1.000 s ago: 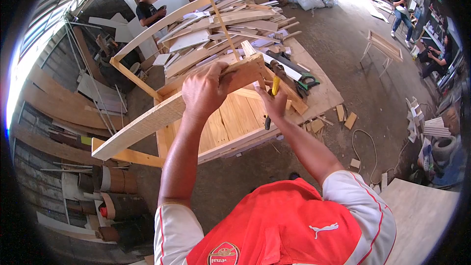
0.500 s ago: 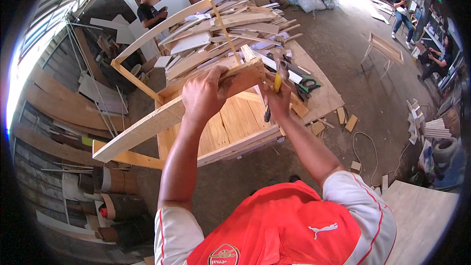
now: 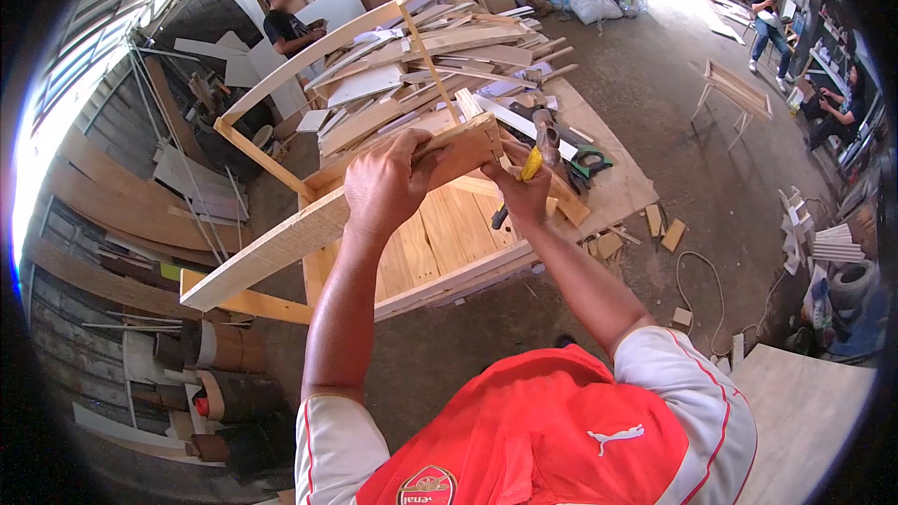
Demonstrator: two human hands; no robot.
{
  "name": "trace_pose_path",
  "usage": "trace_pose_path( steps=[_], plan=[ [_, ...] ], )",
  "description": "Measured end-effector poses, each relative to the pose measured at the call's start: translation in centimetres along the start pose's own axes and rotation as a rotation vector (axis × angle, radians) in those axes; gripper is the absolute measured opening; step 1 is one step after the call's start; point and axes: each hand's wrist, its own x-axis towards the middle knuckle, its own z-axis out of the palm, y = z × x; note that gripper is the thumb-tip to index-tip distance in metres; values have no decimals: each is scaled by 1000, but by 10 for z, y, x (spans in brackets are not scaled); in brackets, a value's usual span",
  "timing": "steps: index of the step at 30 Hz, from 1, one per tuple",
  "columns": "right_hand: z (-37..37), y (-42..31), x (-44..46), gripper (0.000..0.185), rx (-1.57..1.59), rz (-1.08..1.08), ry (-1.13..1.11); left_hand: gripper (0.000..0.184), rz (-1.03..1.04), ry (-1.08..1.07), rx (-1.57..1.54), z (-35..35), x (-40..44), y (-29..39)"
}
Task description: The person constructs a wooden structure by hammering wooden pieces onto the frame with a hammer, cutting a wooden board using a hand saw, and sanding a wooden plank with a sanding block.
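Note:
My left hand [image 3: 388, 173] is closed around a long wooden board [image 3: 281, 238], near its far right end. The board lies aslant across a wooden frame [image 3: 267, 157] with a slatted panel [image 3: 444, 234] below. In my right hand [image 3: 524, 192] is a hammer [image 3: 533, 164] with a yellow and black handle; its metal head points up and away from me. The fingertips of that hand are close to the board's end; whether they touch it, I cannot tell.
Scrap boards [image 3: 449, 51] are heaped on a plywood sheet [image 3: 617, 178] behind the frame. A green-and-black tool [image 3: 589, 164] lies right of the hammer. One person [image 3: 288, 28] stands at the back left; two others sit at the right. Wood offcuts [image 3: 672, 234] and a cord [image 3: 716, 290] lie on the floor.
The hammer has tilted in my right hand, its head swinging slightly to the right and its handle end to the left. My left hand keeps its hold on the board.

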Motion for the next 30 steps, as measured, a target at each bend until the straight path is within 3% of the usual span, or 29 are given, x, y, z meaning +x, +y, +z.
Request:
trace_pose_path(
  steps=[4,10,16,19,27,30],
  plan=[
    [0,-6,2,56,-19,150,-11,27,-2,-15,-10,-2,1,0],
    [6,-8,1,44,28,9,17,27,-26,-46,-11,-6,3,5],
    [-3,18,3,35,-55,213,-3,27,-97,-85,-35,-7,2,6],
    [1,25,3,33,-37,31,18,27,-84,-75,-26,-5,2,4],
    [0,18,2,32,-64,20,25,27,-102,-96,-24,-6,1,5],
    [1,21,3,31,-73,-24,28,28,-7,-33,19,0,0,-2]
  ],
)
